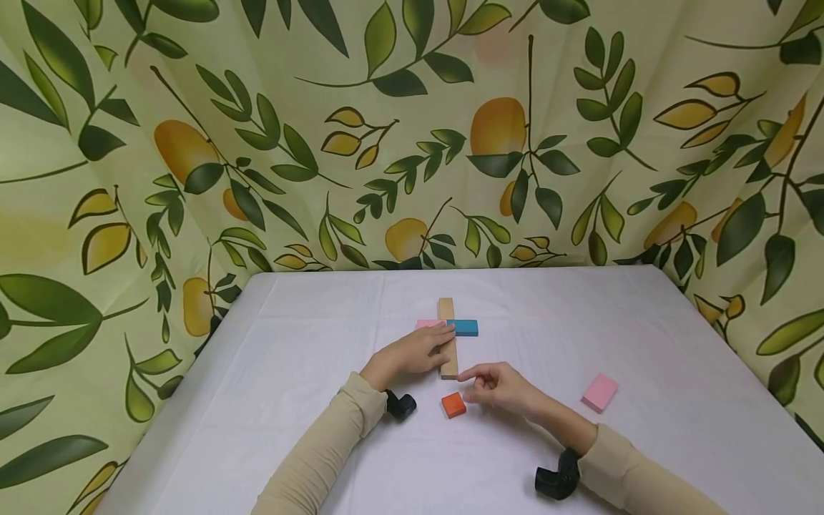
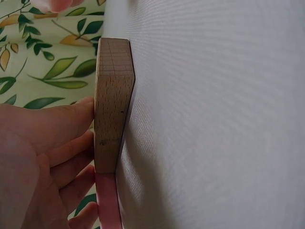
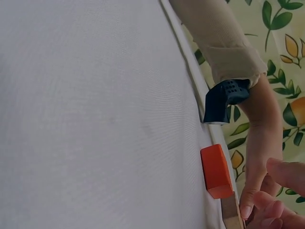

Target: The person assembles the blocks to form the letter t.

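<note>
My left hand (image 1: 415,350) rests over a cross-shaped layout of flat blocks, its fingers lying on the near wooden block (image 1: 449,370). A pink block (image 1: 428,324) and a blue block (image 1: 465,327) form the side arms; another wooden piece (image 1: 446,307) extends at the far end. The left fingers hide the middle. In the left wrist view, fingertips touch the top of the wooden block (image 2: 113,109), with pink (image 2: 108,200) beside it. My right hand (image 1: 505,390) has its index finger stretched to the wooden block's near end, other fingers bent. An orange block (image 1: 453,405) lies just below, apart.
A loose pink block (image 1: 600,393) lies to the right of my right hand. The white-covered table (image 1: 290,322) ends at a leaf-and-fruit curtain (image 1: 360,236) behind. Black wrist devices (image 1: 556,476) hang at both cuffs.
</note>
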Available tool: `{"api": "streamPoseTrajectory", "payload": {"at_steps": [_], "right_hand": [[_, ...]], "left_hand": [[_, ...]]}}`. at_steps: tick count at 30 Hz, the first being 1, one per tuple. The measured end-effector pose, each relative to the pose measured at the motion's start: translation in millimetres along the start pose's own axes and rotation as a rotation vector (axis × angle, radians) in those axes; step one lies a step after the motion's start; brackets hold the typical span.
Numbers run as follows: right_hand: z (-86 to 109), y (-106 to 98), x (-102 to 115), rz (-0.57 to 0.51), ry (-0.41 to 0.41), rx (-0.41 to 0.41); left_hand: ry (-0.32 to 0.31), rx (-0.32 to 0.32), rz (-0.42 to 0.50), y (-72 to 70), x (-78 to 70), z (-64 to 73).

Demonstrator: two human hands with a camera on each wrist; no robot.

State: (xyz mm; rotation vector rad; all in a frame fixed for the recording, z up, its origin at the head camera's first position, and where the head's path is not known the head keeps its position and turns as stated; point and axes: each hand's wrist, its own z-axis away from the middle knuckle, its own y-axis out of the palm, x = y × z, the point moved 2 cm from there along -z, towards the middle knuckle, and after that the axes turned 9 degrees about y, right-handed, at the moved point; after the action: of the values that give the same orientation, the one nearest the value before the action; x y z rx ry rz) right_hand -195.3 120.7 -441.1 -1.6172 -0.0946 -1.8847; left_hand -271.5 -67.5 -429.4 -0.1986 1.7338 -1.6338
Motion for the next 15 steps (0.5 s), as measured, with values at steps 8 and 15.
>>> {"api": "streamPoseTrajectory", "payload": {"at_steps": [8,15], "right_hand": [[1.4,6.0,-0.3,0.014,-0.001,0.018],[2.5,7.8,-0.3,0.024,0.01,0.013]], "left_hand": [[0.004,0.004,-0.015,-1.0,0.1,0.5],[0.024,-0.007,-0.015,-0.5,0.3,0.4]]}}
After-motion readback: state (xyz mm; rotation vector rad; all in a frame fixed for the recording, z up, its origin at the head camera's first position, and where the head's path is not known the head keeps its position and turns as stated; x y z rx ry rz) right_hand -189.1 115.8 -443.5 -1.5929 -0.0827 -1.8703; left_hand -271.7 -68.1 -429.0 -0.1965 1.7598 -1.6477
